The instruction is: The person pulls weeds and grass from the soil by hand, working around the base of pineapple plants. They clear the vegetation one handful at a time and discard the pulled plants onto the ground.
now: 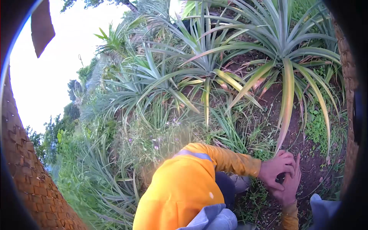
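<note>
My left hand (275,170), at the end of an orange sleeve (234,161), is curled against my right hand (290,188). Its fingers bend over the other hand's fingers, and a small dark gap shows between the two. Whether anything is pinched there I cannot make out. At least one finger of my right hand points straight up, and its wrist comes out of a soiled orange cuff (290,218). Both hands are low over brown soil (306,161). Just above them hangs the tip of a long yellowed leaf (287,99) from a large pineapple-like plant (283,42).
More spiky plants (207,57) stand in a row up the slope, with grass and weeds (153,142) between them. A woven brim (27,168) frames both sides of the view. Blue denim (324,209) shows at lower right. Something pale (177,8) is partly hidden behind leaves at the top.
</note>
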Motion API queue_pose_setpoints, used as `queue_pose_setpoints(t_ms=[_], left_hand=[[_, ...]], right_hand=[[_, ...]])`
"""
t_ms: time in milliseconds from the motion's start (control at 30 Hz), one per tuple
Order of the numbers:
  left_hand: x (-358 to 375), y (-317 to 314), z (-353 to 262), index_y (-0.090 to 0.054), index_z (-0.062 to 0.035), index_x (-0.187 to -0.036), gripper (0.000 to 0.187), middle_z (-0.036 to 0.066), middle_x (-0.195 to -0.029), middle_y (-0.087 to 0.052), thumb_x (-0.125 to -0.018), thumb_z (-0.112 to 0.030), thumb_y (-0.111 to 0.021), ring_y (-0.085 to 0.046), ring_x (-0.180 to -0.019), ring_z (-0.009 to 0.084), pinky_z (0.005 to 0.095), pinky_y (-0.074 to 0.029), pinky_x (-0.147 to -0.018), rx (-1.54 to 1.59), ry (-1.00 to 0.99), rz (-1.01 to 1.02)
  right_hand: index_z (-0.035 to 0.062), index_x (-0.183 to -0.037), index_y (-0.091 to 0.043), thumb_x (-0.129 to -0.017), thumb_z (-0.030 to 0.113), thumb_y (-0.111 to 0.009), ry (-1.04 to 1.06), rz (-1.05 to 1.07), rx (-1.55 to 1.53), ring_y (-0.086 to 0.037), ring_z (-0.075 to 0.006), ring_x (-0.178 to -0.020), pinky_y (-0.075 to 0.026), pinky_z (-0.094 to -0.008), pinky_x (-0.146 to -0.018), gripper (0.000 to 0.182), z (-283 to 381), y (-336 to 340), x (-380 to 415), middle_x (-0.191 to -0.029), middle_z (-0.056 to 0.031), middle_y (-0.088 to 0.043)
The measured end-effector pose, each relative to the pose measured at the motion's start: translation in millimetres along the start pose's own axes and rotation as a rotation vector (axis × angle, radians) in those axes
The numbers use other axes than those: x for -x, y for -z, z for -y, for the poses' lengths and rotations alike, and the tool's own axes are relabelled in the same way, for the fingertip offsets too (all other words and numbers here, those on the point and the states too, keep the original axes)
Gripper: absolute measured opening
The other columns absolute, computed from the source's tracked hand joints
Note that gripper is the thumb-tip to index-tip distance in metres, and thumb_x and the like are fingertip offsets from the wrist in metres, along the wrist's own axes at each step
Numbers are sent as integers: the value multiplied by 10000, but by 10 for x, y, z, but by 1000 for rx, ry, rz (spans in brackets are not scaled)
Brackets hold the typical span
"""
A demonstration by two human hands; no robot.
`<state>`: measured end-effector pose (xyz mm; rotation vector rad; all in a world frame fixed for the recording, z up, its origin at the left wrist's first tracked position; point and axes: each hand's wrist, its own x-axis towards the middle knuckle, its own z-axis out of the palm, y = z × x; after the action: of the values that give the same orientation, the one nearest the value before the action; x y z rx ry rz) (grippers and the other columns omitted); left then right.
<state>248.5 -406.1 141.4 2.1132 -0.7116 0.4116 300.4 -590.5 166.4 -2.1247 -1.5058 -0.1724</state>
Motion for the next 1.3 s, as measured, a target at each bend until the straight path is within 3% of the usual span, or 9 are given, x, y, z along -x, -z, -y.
queue_pose_setpoints(t_ms=[33,167,200,367,500,600,800,1000,1300], left_hand=[[15,13,2,-662,-121,-1156,627,108,-1245,-547,-686,-485,-860,-433,-1245,354,538,-265,-1069,2,9,6],[115,0,14,-654,-108,-1161,631,129,-1210,-541,-681,-463,-860,-435,-1222,358,529,-275,-1070,-61,45,-33],[144,0,33,-652,-105,-1159,625,124,-1205,-543,-683,-450,-863,-435,-1220,352,527,-279,-1067,-50,63,-39],[198,101,-125,-637,-100,-1144,580,89,-1169,-567,-697,-380,-878,-462,-1173,315,518,-295,-1050,-66,203,16],[190,73,-137,-640,-131,-1139,539,48,-1106,-602,-712,-355,-882,-508,-1099,284,491,-294,-1023,-10,152,-7],[139,-65,-190,-652,-149,-1131,497,42,-1078,-618,-731,-343,-874,-534,-1085,272,472,-290,-1005,20,127,-9],[48,-73,-173,-684,-164,-1139,453,33,-1099,-654,-764,-348,-856,-563,-1117,262,464,-290,-1000,-3,122,-3],[9,31,-105,-700,-164,-1192,482,37,-1116,-669,-822,-446,-827,-578,-1095,248,442,-298,-1001,-27,187,80],[-79,123,-62,-692,-132,-1178,503,38,-1149,-679,-759,-311,-905,-586,-1158,263,436,-335,-1080,5,216,180]], right_hand=[[205,-1240,-596,-981,467,-521,61,-24,-34,-551,-213,-1324,-163,-540,-1332,376,5,-2,-25,-1261,-21,-633],[137,-1568,-440,-639,517,-876,-298,146,-10,-351,-413,-1530,-350,-525,-1196,1094,15,-296,6,-1672,-277,-273],[121,-1564,-436,-620,531,-890,-227,108,29,-363,-406,-1524,-362,-506,-1186,1125,21,-259,-7,-1671,-270,-285],[90,-1543,-456,-616,530,-902,-88,77,43,-365,-425,-1519,-349,-534,-1175,1119,129,-208,-55,-1655,-283,-311],[87,-1452,-551,-677,459,-870,-122,141,51,-370,-452,-1510,-327,-569,-1173,917,208,-108,7,-1641,-292,-337],[71,-1465,-557,-656,491,-898,-55,49,79,-376,-434,-1511,-338,-542,-1179,973,127,-114,134,-1616,-296,-375],[82,-1352,-662,-652,448,-908,-97,21,61,-441,-409,-1472,-343,-531,-1184,827,121,-47,178,-1576,-258,-464],[110,-1378,-638,-671,403,-891,-156,88,-10,-474,-411,-1444,-361,-555,-1168,806,28,-26,157,-1580,-231,-475],[117,-1321,-629,-717,383,-835,-195,51,65,-515,-375,-1397,-415,-526,-1108,691,4,-41,256,-1569,-206,-481]])
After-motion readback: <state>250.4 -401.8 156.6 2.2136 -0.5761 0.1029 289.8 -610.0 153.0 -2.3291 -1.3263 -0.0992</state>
